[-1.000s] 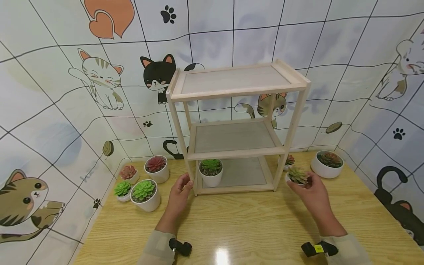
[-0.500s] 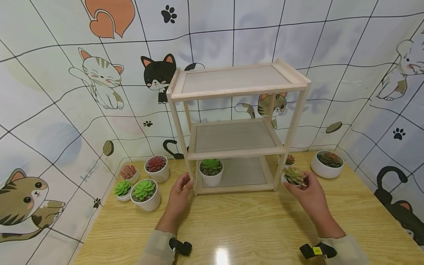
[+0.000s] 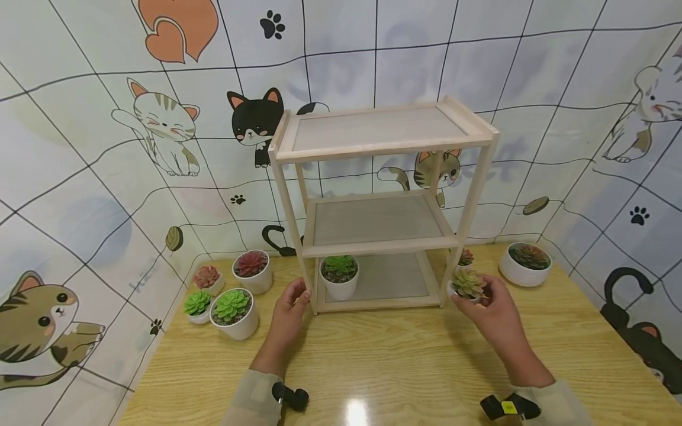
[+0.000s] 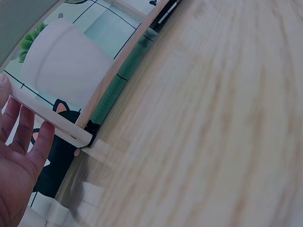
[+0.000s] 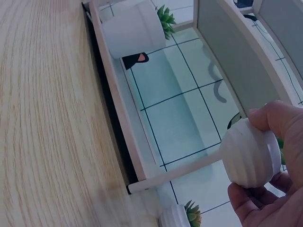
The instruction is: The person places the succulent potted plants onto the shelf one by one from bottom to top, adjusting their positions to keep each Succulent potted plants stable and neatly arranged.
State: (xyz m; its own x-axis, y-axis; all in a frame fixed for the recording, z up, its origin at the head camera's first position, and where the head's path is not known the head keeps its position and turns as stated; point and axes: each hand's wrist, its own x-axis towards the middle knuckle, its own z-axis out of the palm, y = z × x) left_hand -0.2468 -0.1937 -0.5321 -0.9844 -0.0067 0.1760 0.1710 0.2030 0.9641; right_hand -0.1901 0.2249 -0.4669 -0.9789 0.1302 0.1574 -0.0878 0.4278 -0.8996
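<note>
My right hand [image 3: 498,310] pinches a small ribbed white pot [image 5: 248,153] between thumb and fingers. A pale green succulent [image 3: 469,284] grows in it, held in the air just outside the right front leg of the wooden shelf rack [image 3: 380,248]. At the rack's opposite side, my left hand [image 3: 288,310] grips the lower left front leg [image 4: 57,118], thumb toward the front and fingertips against the wood. On the bottom shelf, at its left end, stands a white pot [image 3: 341,289] with a green succulent.
Left of the rack sit several potted succulents, including a green one [image 3: 234,313] and a dark red one [image 3: 253,272]. Right of it are a wide white bowl [image 3: 527,275] with a succulent and a small reddish plant [image 3: 466,258] behind the leg. A patterned wall [image 3: 341,65] backs the table.
My right hand has carried the small potted succulent slightly left, closer to the rack's right front leg. The left hand has stayed at the left leg.
</note>
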